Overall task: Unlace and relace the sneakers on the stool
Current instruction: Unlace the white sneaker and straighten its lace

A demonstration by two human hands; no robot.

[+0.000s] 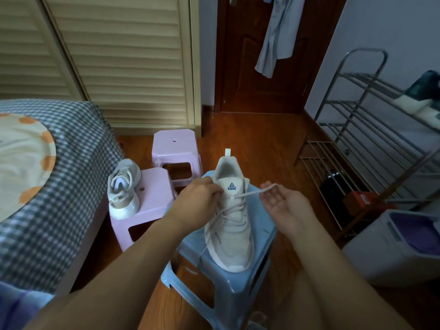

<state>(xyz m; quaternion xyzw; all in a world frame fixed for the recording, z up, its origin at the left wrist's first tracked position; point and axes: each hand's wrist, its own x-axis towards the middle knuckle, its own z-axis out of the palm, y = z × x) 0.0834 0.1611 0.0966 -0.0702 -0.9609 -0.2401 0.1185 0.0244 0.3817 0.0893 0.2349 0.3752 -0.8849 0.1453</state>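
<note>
White sneaker [229,225] on blue stool [221,265], toe toward wearer; right hand [283,206] pinches lace [252,192]; left hand [197,198] grips collar, fingertips hidden

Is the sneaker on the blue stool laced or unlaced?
Laced: lace crisscrosses the sneaker on the blue stool. The right hand pulls one lace end taut sideways.

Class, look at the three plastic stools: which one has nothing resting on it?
The far pink stool by the louvred door. The nearer pink stool carries one sneaker, and the blue stool carries the sneaker being laced.
</note>
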